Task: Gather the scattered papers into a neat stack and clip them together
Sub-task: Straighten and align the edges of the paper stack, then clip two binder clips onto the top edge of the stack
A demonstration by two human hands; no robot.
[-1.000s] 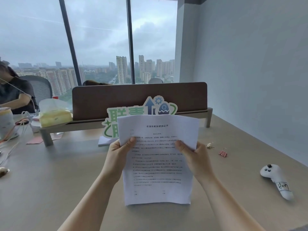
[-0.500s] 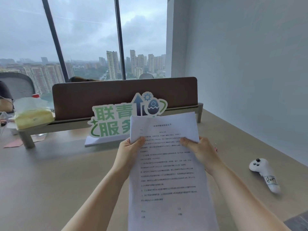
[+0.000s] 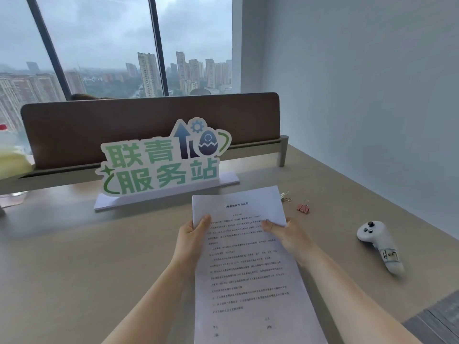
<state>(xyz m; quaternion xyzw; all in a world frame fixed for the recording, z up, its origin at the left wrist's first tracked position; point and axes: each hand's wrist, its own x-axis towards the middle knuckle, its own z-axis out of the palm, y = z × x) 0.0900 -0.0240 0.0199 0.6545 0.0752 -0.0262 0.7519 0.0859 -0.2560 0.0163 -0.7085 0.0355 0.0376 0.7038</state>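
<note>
A stack of white printed papers (image 3: 246, 269) lies flat along the beige desk (image 3: 99, 256), its lower end running out of the frame. My left hand (image 3: 192, 235) grips the stack's left edge near the top, thumb on the page. My right hand (image 3: 289, 235) grips the right edge at the same height, thumb on top. A pink binder clip (image 3: 303, 208) rests on the desk just right of the stack's top corner. A gold binder clip (image 3: 285, 196) lies beside it, partly behind the paper corner.
A green and white standing sign (image 3: 161, 165) on a white base stands behind the papers, in front of a brown divider panel (image 3: 149, 120). A white handheld controller (image 3: 380, 244) lies at the right. A yellowish bag (image 3: 12, 160) sits at the far left.
The stack has gone from upright in both hands to lying flat on the desk, lower and nearer me. The view has swung right, so the clips show again beside the papers.
</note>
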